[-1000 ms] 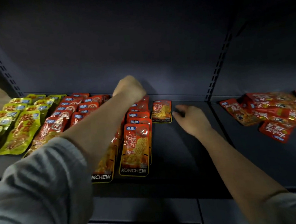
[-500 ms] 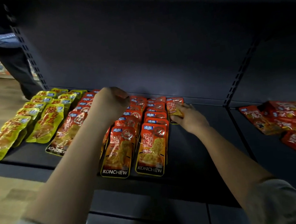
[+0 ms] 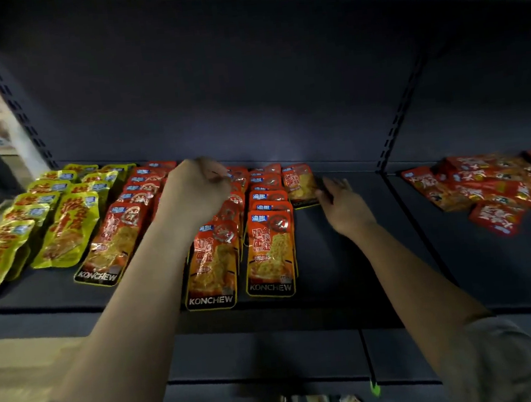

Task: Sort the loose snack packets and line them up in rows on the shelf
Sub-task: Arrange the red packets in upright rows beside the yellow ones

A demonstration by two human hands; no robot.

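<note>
- Snack packets lie flat on the dark shelf [image 3: 344,258]: yellow packets [image 3: 65,226] in rows at the left, orange packets [image 3: 269,249] in overlapping rows in the middle, and a loose pile of red packets [image 3: 490,189] in the next bay to the right.
- Several orange rows are partly hidden under the left forearm, and the far packets are blurred; their small print is not readable.
- At the bottom edge some small things are cut off and too dim to identify.
- Left hand [image 3: 196,188] is over the back of the orange rows, fingers curled; whether they pinch a packet I cannot tell.
- Right hand [image 3: 342,206] reaches toward one single orange packet [image 3: 299,183] at the back, fingers a little apart, fingertips at its right edge.
- Front orange packets show the word "KONCHEW" on a black band.
</note>
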